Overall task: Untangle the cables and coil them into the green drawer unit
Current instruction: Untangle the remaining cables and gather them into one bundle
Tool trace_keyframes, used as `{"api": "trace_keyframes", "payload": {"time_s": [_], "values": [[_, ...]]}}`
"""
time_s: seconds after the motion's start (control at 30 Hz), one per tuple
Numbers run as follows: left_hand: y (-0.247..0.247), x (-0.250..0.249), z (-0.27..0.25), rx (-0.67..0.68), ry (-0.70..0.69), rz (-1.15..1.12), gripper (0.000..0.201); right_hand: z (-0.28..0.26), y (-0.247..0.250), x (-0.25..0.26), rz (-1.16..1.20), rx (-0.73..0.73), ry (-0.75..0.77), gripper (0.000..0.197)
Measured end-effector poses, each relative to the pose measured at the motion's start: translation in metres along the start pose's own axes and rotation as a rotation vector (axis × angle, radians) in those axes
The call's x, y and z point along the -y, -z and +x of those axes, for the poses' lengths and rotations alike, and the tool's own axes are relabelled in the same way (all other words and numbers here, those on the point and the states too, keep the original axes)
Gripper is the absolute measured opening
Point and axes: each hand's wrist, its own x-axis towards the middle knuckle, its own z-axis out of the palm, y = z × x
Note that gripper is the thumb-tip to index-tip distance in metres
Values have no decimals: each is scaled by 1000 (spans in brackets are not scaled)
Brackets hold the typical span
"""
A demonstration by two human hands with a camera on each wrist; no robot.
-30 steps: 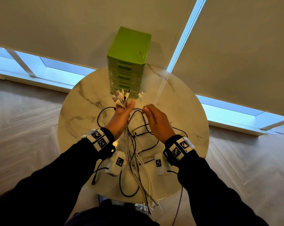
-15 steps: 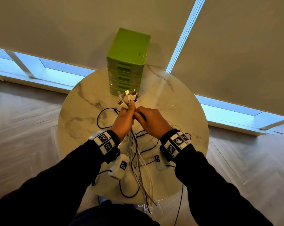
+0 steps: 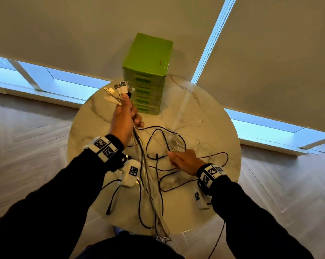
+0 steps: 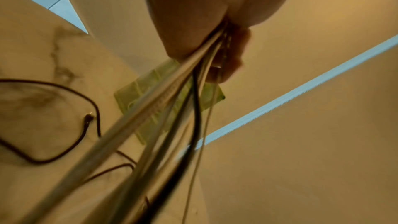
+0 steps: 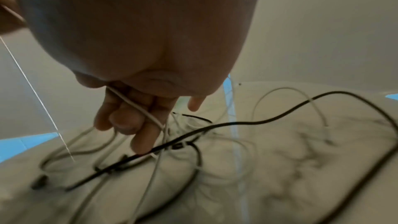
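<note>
Left hand (image 3: 123, 118) grips a raised cable bundle (image 3: 139, 146) before the drawers (image 3: 147, 86); right hand (image 3: 184, 160) pinches one white cable (image 3: 156, 140) above the surface (image 3: 214, 116).

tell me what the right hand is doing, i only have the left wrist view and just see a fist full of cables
Observer: The right hand pinches one thin white cable low over the table.
Operator: is it off the bundle
Observer: No, it runs taut up to the left hand.
Operator: drawers open
Observer: All drawers of the green drawer unit look closed in the head view.
</note>
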Motion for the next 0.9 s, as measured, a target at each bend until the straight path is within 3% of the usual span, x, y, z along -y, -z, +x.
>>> {"api": "trace_keyframes", "payload": {"time_s": [0.07, 0.17, 0.23, 0.33, 0.4, 0.5, 0.67, 0.8, 0.9], "values": [[7, -17, 6, -16, -40, -14, 43, 0, 4, -18, -170, 11, -99, 46], [14, -29, 13, -8, -101, 34, 41, 7, 20, -29, -241, -161, -128, 42], [14, -26, 11, 38, -133, 127, 37, 21, 32, -20, -303, -352, -76, 46], [3, -13, -2, 142, -77, 236, 29, 42, 50, 15, -97, -621, 36, 46], [-4, 1, -9, 147, -16, 283, 27, 48, 55, 46, 60, -690, 104, 45], [-10, 19, -13, 107, 71, 367, 41, 52, 51, 84, 28, -730, 280, 36], [-17, 15, -11, 48, 177, 223, 43, 44, 36, 103, -41, -554, 418, 32], [-21, 11, -8, -25, 155, 129, 42, 33, 29, 97, 131, -230, 336, 33], [-15, 3, -2, -90, 124, 23, 36, 30, 20, 73, 101, -80, 284, 39]]}}
